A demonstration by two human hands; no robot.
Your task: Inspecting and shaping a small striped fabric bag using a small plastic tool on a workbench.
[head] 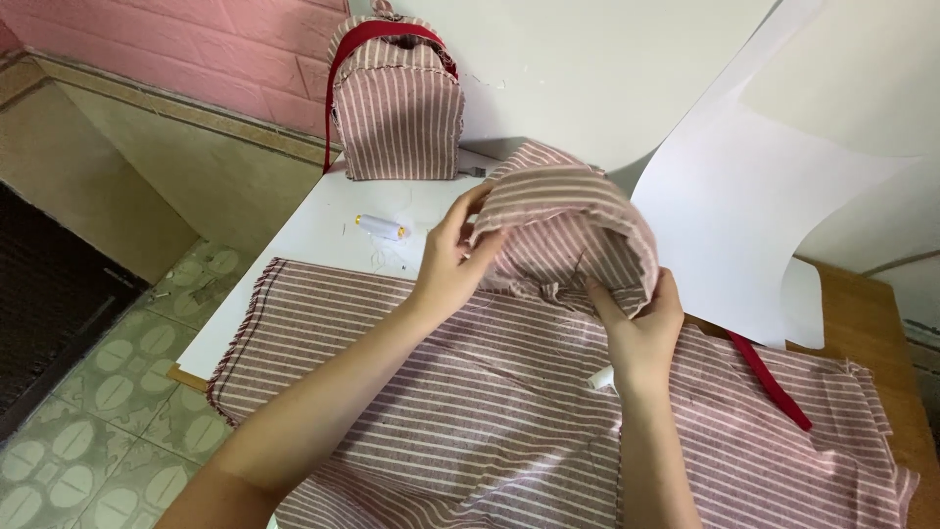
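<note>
Both hands hold a half-sewn striped pouch [568, 230] above the striped cloth [470, 411] on the table [313, 220]. Left hand [452, 260] pinches its left edge; right hand [641, 328] grips the lower right rim. Its opening faces down toward the person; its long axis runs left-right.

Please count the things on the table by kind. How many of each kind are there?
Striped fabric pieces: 2 (folded piece in both hands, flat cloth)
Striped bag: 1
Thread spool: 1
Red strap: 1
White paper sheets: 1
Total: 6
</note>
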